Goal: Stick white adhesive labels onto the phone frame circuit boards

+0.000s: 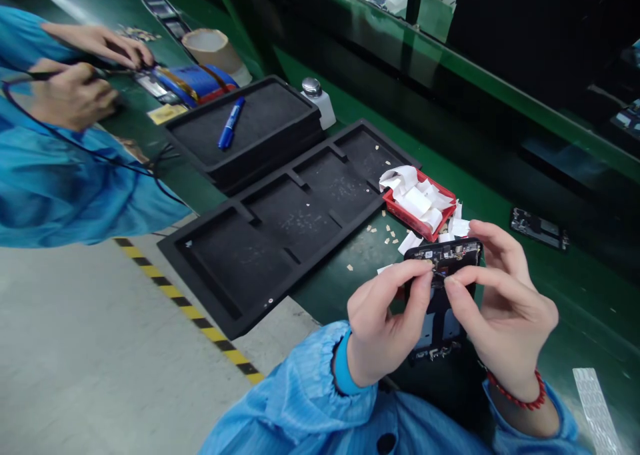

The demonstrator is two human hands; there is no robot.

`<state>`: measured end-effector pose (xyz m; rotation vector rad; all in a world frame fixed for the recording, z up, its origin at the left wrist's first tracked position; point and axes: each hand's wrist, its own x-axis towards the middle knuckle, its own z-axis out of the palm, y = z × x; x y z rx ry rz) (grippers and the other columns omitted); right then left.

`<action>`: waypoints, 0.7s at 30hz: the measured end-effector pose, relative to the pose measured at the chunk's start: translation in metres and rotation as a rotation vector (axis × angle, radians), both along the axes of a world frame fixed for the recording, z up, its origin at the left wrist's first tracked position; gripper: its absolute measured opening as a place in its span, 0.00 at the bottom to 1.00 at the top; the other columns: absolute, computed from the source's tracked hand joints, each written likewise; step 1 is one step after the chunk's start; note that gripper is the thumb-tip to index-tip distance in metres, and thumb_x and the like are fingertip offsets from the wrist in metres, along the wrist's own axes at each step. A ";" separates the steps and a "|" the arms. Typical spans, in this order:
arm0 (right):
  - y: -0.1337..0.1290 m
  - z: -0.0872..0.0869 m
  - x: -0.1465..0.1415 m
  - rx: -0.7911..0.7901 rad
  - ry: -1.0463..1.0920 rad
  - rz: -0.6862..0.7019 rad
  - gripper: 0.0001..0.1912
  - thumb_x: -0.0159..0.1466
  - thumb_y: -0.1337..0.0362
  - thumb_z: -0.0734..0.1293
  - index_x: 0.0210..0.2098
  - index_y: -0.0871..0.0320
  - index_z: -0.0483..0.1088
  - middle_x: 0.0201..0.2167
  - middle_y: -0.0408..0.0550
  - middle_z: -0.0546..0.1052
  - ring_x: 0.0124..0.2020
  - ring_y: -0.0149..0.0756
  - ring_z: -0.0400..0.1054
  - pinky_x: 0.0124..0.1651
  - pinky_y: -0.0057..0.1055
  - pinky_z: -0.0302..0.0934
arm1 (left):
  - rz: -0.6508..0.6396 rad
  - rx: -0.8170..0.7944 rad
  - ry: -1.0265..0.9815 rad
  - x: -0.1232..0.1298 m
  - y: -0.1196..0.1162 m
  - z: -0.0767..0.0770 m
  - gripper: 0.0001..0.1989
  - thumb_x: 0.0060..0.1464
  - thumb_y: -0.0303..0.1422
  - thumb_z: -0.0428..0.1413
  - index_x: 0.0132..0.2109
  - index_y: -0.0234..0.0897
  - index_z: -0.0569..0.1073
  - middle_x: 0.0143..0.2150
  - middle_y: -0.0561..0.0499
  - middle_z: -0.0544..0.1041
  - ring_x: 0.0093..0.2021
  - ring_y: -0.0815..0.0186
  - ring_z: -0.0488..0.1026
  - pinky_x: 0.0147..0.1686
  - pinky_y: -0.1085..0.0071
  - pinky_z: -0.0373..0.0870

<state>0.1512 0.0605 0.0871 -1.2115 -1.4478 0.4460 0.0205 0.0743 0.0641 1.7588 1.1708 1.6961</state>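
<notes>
A black phone body (440, 311) with its inner parts exposed lies under both hands at the lower right. The thumb and forefinger of my left hand (393, 308) are pinched together over its upper part; whatever is between them is too small to name. Beside it, my right hand (505, 301) also has thumb and forefinger brought together at the phone's upper inner area, its other fingers behind the phone's right edge. Just beyond the phone sits a red tray (437, 225) heaped with white paper strips (417, 198).
Left of the red tray is a long black compartment tray (300, 225); a stacked black tray (243, 128) bears a blue marker (231, 123). Another phone body (540, 228) lies right, a silver sticker strip (595, 401) lower right. Another person's hands (75, 95) work at upper left.
</notes>
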 end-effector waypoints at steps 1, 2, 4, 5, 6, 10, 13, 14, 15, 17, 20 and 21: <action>0.000 0.000 -0.001 0.002 0.004 -0.006 0.10 0.58 0.77 0.72 0.32 0.56 0.77 0.56 0.49 0.73 0.59 0.38 0.69 0.63 0.38 0.65 | -0.002 0.002 0.000 0.000 -0.001 -0.001 0.10 0.56 0.18 0.60 0.44 0.34 0.75 0.36 0.54 0.82 0.32 0.74 0.80 0.34 0.85 0.76; 0.000 0.000 -0.002 0.002 0.009 -0.011 0.10 0.58 0.78 0.72 0.32 0.56 0.76 0.56 0.49 0.73 0.59 0.38 0.69 0.62 0.37 0.65 | -0.007 0.004 0.002 -0.001 -0.002 -0.002 0.10 0.56 0.18 0.60 0.44 0.34 0.76 0.37 0.54 0.82 0.33 0.74 0.80 0.36 0.85 0.77; 0.000 0.000 -0.004 0.011 0.013 -0.026 0.10 0.58 0.78 0.72 0.32 0.57 0.76 0.54 0.48 0.74 0.57 0.36 0.70 0.60 0.36 0.66 | -0.029 -0.003 -0.033 0.000 -0.004 -0.004 0.16 0.57 0.18 0.59 0.50 0.37 0.76 0.39 0.54 0.82 0.35 0.73 0.81 0.39 0.83 0.78; 0.000 0.001 -0.005 0.021 0.012 -0.038 0.09 0.58 0.78 0.71 0.32 0.57 0.75 0.54 0.48 0.74 0.56 0.36 0.71 0.59 0.36 0.67 | -0.039 -0.004 -0.079 0.001 -0.005 -0.005 0.22 0.57 0.18 0.59 0.57 0.39 0.74 0.41 0.54 0.83 0.35 0.73 0.80 0.38 0.82 0.78; 0.000 0.001 -0.006 0.030 0.011 -0.053 0.09 0.58 0.78 0.72 0.32 0.57 0.75 0.53 0.49 0.74 0.55 0.36 0.71 0.58 0.36 0.68 | -0.042 -0.008 -0.121 0.002 -0.006 -0.007 0.28 0.57 0.18 0.59 0.63 0.41 0.70 0.44 0.53 0.83 0.34 0.73 0.80 0.38 0.81 0.79; 0.000 0.002 -0.011 0.052 0.020 -0.091 0.10 0.58 0.78 0.72 0.33 0.57 0.75 0.53 0.49 0.75 0.53 0.37 0.72 0.55 0.37 0.71 | -0.009 -0.043 -0.138 0.007 -0.009 -0.010 0.32 0.59 0.19 0.58 0.67 0.44 0.67 0.52 0.50 0.82 0.38 0.71 0.81 0.40 0.79 0.80; 0.000 0.002 -0.013 0.048 0.028 -0.098 0.10 0.58 0.78 0.72 0.32 0.57 0.75 0.52 0.50 0.75 0.53 0.37 0.72 0.52 0.36 0.72 | 0.014 -0.077 -0.159 0.010 -0.009 -0.009 0.26 0.60 0.21 0.57 0.63 0.43 0.73 0.50 0.49 0.82 0.41 0.67 0.82 0.42 0.76 0.80; 0.000 0.002 -0.013 0.047 0.030 -0.101 0.10 0.58 0.78 0.72 0.32 0.57 0.75 0.52 0.50 0.75 0.53 0.37 0.72 0.51 0.36 0.72 | 0.019 -0.082 -0.186 0.011 -0.009 -0.008 0.25 0.60 0.22 0.57 0.63 0.43 0.73 0.50 0.49 0.83 0.41 0.67 0.82 0.42 0.75 0.81; 0.000 0.003 -0.014 0.049 0.031 -0.103 0.10 0.58 0.78 0.72 0.32 0.57 0.75 0.52 0.50 0.75 0.53 0.37 0.72 0.51 0.36 0.72 | 0.020 -0.087 -0.213 0.012 -0.009 -0.007 0.25 0.60 0.22 0.58 0.63 0.43 0.73 0.50 0.48 0.83 0.41 0.66 0.82 0.42 0.74 0.81; 0.000 0.003 -0.014 0.055 0.027 -0.109 0.10 0.57 0.78 0.72 0.31 0.58 0.75 0.52 0.50 0.75 0.53 0.37 0.73 0.51 0.35 0.72 | 0.008 -0.086 -0.255 0.013 -0.008 -0.006 0.25 0.59 0.22 0.58 0.62 0.43 0.74 0.49 0.48 0.83 0.39 0.67 0.82 0.39 0.76 0.80; 0.001 0.003 -0.014 0.066 0.018 -0.115 0.09 0.57 0.78 0.72 0.31 0.58 0.75 0.51 0.50 0.75 0.52 0.37 0.73 0.49 0.34 0.72 | 0.001 -0.077 -0.273 0.015 -0.008 -0.003 0.27 0.55 0.20 0.61 0.61 0.41 0.75 0.43 0.49 0.84 0.33 0.72 0.80 0.35 0.82 0.77; 0.000 0.003 -0.014 0.070 0.016 -0.116 0.09 0.57 0.78 0.72 0.31 0.58 0.75 0.51 0.50 0.75 0.52 0.37 0.73 0.49 0.34 0.73 | 0.002 -0.077 -0.270 0.015 -0.007 -0.002 0.28 0.54 0.20 0.62 0.61 0.41 0.75 0.42 0.50 0.84 0.32 0.73 0.80 0.35 0.82 0.77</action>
